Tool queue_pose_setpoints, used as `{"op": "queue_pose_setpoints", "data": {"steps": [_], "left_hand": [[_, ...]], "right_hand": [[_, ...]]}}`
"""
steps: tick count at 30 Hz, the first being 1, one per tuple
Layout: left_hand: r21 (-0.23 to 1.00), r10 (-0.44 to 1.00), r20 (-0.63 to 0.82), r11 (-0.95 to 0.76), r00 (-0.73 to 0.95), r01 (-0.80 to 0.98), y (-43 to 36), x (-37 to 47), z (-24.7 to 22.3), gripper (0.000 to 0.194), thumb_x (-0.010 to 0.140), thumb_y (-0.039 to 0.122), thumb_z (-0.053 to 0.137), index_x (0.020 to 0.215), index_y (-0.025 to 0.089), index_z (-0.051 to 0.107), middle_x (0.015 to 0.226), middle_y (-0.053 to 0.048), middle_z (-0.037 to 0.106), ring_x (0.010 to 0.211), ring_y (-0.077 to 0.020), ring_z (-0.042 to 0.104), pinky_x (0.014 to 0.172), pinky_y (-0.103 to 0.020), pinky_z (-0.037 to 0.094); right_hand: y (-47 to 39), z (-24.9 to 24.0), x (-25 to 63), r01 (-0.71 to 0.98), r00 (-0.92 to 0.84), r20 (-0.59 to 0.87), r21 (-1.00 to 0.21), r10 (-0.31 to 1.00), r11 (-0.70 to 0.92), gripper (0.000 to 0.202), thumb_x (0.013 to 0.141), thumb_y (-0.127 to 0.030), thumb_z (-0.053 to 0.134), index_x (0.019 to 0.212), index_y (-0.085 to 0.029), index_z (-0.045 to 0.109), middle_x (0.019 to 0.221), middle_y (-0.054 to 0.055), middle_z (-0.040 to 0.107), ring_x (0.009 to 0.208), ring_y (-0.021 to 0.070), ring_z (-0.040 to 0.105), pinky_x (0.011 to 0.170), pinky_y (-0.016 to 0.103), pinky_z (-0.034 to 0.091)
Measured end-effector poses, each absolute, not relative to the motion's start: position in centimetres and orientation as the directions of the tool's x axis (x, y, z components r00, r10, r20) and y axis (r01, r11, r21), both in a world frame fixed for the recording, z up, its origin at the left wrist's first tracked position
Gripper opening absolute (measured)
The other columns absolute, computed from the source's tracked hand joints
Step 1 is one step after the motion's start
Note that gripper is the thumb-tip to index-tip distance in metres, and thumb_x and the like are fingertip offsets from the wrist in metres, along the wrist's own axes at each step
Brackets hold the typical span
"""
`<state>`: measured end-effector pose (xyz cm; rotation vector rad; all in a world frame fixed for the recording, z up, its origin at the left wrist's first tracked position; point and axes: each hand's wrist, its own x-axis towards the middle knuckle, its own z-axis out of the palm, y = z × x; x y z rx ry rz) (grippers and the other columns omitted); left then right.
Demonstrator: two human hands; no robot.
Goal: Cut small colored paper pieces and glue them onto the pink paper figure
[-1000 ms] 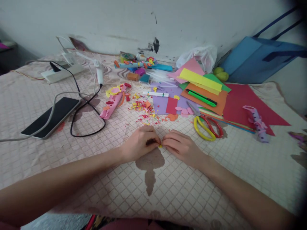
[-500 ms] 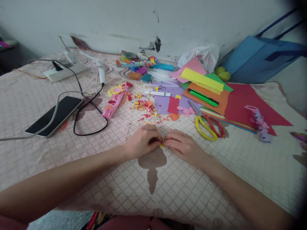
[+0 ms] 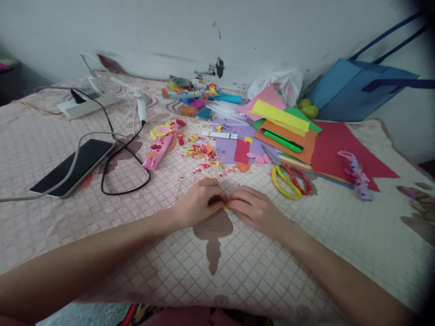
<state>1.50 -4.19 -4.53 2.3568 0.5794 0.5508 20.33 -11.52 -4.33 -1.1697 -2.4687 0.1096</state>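
My left hand [image 3: 203,203] and my right hand [image 3: 255,209] meet fingertip to fingertip low over the patterned cloth [image 3: 163,267]. Both are closed in a pinch on a tiny yellow piece [image 3: 226,207], mostly hidden by the fingers. Just beyond them lies a scatter of small red, yellow and pink paper scraps [image 3: 204,151]. Scissors with yellow and red handles [image 3: 287,182] rest to the right of my right hand. A pink decorated strip [image 3: 159,151] lies beyond my left hand.
At left are a phone [image 3: 73,167], looped cables and a power strip [image 3: 88,106]. Coloured paper sheets [image 3: 346,149], a green cutter [image 3: 282,141] and a purple decorated roll [image 3: 358,176] lie right. A blue bag [image 3: 353,90] stands at the back right.
The view has shifted slightly, so most things on the cloth appear a little further left. My two hands keep the same pinch on the yellow piece.
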Motion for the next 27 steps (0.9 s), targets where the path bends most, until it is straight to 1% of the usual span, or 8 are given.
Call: {"op": "queue_pose_setpoints", "data": {"steps": [5,10,14,16,22,27], "left_hand": [[0.658,0.526,0.230,-0.704,0.819,0.267,-4.20,1.52,-4.46,0.013,0.077,0.012,0.053,0.078,0.017,0.065,0.080,-0.004,0.060,0.081,-0.0157,0.055,0.076,-0.030,0.046],[0.662,0.526,0.227,-0.701,0.820,0.266,-4.17,1.53,-4.46,0.012,0.077,0.012,0.054,0.078,0.016,0.064,0.081,-0.005,0.060,0.082,-0.0160,0.055,0.076,-0.030,0.045],[0.662,0.527,0.235,-0.702,0.817,0.262,-4.22,1.54,-4.57,0.012,0.077,0.012,0.053,0.078,0.016,0.064,0.080,-0.004,0.060,0.081,-0.0159,0.055,0.075,-0.030,0.046],[0.665,0.537,0.242,-0.699,0.808,0.265,-4.29,1.53,-4.59,0.012,0.077,0.012,0.053,0.079,0.016,0.064,0.081,-0.005,0.060,0.081,-0.0161,0.055,0.075,-0.031,0.046],[0.669,0.556,0.216,-0.683,0.803,0.293,-4.44,1.46,-4.44,0.012,0.077,0.012,0.054,0.079,0.016,0.064,0.082,-0.004,0.059,0.083,-0.0156,0.055,0.077,-0.030,0.046],[0.673,0.559,0.192,-0.673,0.807,0.306,-4.44,1.47,-4.28,0.011,0.077,0.012,0.054,0.078,0.017,0.064,0.081,-0.004,0.058,0.082,-0.0154,0.055,0.075,-0.029,0.045]], "right_hand": [[-11.58,-4.38,20.27,0.733,-0.557,0.309,-0.253,0.771,0.631,0.022,0.091,-0.017,0.042,0.083,-0.017,0.063,0.086,0.008,0.060,0.082,0.0192,0.053,0.074,0.035,0.048],[-11.62,-4.54,20.22,0.726,-0.539,0.322,-0.292,0.778,0.623,0.019,0.091,-0.018,0.043,0.086,-0.018,0.062,0.087,0.007,0.059,0.085,0.0193,0.053,0.076,0.035,0.047],[-11.66,-4.58,20.22,0.721,-0.553,0.312,-0.285,0.772,0.632,0.020,0.091,-0.018,0.042,0.085,-0.018,0.062,0.086,0.007,0.059,0.084,0.0193,0.053,0.076,0.036,0.047],[-11.66,-4.59,20.21,0.723,-0.548,0.300,-0.300,0.781,0.622,0.020,0.091,-0.018,0.042,0.085,-0.018,0.061,0.086,0.007,0.059,0.084,0.0193,0.052,0.076,0.036,0.046],[-11.64,-4.56,19.95,0.728,-0.446,0.249,-0.457,0.860,0.511,0.013,0.089,-0.016,0.046,0.082,-0.018,0.058,0.085,0.005,0.056,0.083,0.0178,0.050,0.074,0.032,0.045],[-11.80,-4.24,19.52,0.726,-0.370,0.218,-0.539,0.903,0.427,0.012,0.085,-0.010,0.049,0.082,-0.019,0.056,0.086,0.004,0.055,0.086,0.0176,0.050,0.076,0.032,0.043]]}}
